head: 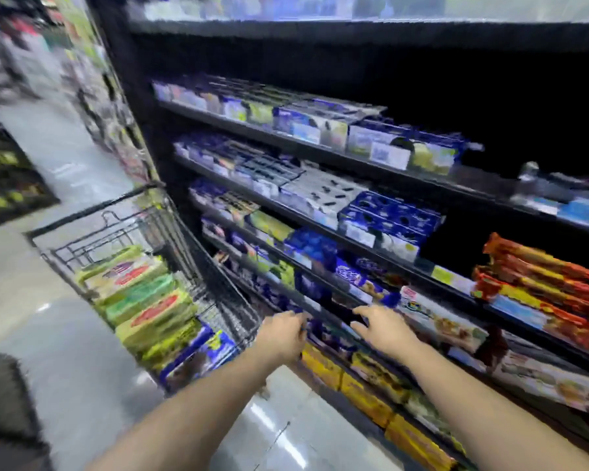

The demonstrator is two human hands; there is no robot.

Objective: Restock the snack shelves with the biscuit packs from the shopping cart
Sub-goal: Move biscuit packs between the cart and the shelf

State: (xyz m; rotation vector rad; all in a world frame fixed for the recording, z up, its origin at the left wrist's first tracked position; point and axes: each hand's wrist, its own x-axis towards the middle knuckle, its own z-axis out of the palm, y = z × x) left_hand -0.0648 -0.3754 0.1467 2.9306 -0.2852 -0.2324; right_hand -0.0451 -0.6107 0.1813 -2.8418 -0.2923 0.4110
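- So the biscuit packs (143,300) are sitting stacked in the shopping cart (198,266), green and cream ones with red labels on top, and a blue pack (198,351) at the near end.
- Cart's parked right up against the left end of the snack shelves (320,215), wire basket basically touching the shelf edges.
- Left hand (281,336) is reaching to a lower shelf edge just past the cart's near corner, fingers curled in. Something small and blue shows at the fingertips, but it's too blurry to tell if it's actually gripping a pack.
- Right hand (385,329) is just beside it, palm down, fingers spread, hovering over the dark blue packs on that same shelf. Doesn't look clamped on anything.
- Hands are close together but not touching.
- Below them is a row of yellow packs (364,392) on the bottom shelf.
- Further right there are orange-red wrapped packs (541,283) piled up, and the upper shelves are mostly blue and white boxes (354,130).
- Whole view is motion-blurred, so labels aren't readable.
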